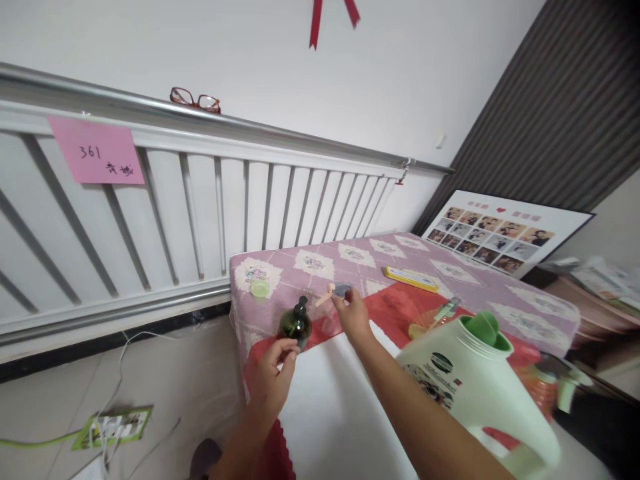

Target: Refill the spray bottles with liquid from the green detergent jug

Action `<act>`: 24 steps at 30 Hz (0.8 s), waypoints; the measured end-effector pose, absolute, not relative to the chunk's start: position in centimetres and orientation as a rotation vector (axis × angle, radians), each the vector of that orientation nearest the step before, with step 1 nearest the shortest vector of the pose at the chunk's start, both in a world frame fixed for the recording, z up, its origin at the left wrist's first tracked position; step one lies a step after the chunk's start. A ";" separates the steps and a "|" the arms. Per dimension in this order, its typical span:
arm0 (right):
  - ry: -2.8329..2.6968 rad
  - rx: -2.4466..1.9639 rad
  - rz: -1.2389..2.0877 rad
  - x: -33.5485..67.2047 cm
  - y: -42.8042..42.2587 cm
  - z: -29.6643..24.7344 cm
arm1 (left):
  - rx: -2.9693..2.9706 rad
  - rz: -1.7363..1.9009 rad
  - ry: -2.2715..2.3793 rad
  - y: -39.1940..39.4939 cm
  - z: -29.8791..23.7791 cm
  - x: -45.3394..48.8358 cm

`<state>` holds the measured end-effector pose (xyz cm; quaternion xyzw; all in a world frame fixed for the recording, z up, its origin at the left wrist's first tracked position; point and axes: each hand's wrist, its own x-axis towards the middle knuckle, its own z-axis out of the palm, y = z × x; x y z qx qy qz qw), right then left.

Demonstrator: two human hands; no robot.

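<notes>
My left hand (277, 373) is at the near side of a dark green pump bottle (295, 325), fingers loosely curled with the thumb apart from them. Whether the fingertips touch the bottle I cannot tell. Thumb and fingers of my right hand (355, 317) come together by a small grey-blue oval piece (342, 291); what exactly they grip is partly hidden. Close to those fingertips is a beige pump head (325, 295) above a clear container. A large pale green jug (470, 373) stands right of my right forearm, with a green cup-like piece (487, 330) in its mouth.
White paper (340, 407) and red cloth (273, 440) cover part of the flowered tablecloth (315, 263). A pale green lid (259, 288), a yellow box (411, 279) and an orange spray bottle (543, 390) lie around. Behind is a radiator (230, 213); cables (120, 373) trail on the floor.
</notes>
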<state>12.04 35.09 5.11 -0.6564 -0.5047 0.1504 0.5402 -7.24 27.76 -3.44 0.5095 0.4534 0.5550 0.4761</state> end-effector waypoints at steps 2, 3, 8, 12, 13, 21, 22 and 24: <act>-1.232 -1.517 0.373 12.7 33.4 6.0 | 1.347 1.309 1.053 27.3 -3.5 -7.1; -1.251 -1.494 0.392 12.8 32.3 6.5 | 1.389 1.284 1.041 27.0 -3.4 -7.0; -1.282 -1.392 0.556 12.4 25.6 7.3 | 1.451 1.095 0.945 25.6 -2.7 -6.5; -1.137 -1.294 0.838 11.4 20.7 6.1 | 1.445 0.895 0.764 24.3 -2.0 -5.9; -1.095 -1.283 0.880 11.2 19.8 5.6 | 1.432 0.824 0.704 23.9 -2.0 -5.8; -0.905 -1.264 0.955 10.4 17.8 4.3 | 1.406 0.717 0.602 21.7 -2.6 -4.4; -0.904 -1.294 0.909 10.2 17.8 4.5 | 1.417 0.747 0.620 21.6 -2.9 -4.2; -0.943 -1.382 0.780 9.7 17.8 5.1 | 1.456 0.804 0.659 21.6 -3.4 -3.9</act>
